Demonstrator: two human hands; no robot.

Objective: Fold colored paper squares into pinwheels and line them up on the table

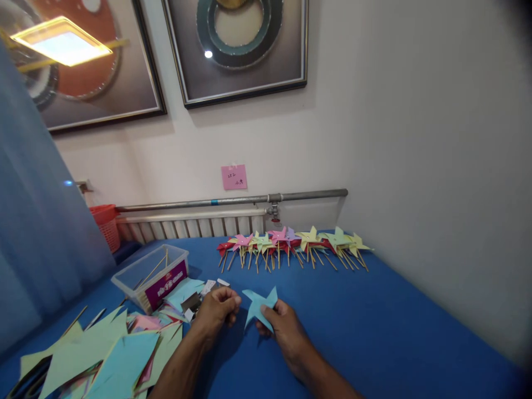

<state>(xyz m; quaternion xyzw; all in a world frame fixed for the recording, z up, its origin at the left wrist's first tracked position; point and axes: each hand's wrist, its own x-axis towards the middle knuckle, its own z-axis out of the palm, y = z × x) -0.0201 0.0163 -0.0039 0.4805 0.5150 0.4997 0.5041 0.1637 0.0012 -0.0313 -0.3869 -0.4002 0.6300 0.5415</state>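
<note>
Blue paper pinwheel (256, 305) (four-pointed), in right hand (282, 328)

A lamp reflection (62, 41) glares in the upper-left picture (89, 72); a small white spot (208, 54) marks the framed print (241, 69) beside it. Soft shadow falls on the table (353, 321) below the left hand (218, 307). The wall (432, 138) dims rightward; dark blur rims the upper-right corner.

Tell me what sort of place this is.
Probably an indoor paper-craft workspace: the right hand holds a light-blue paper pinwheel, a row of pinwheels lies farther back, and coloured paper sheets are at the left.
</note>
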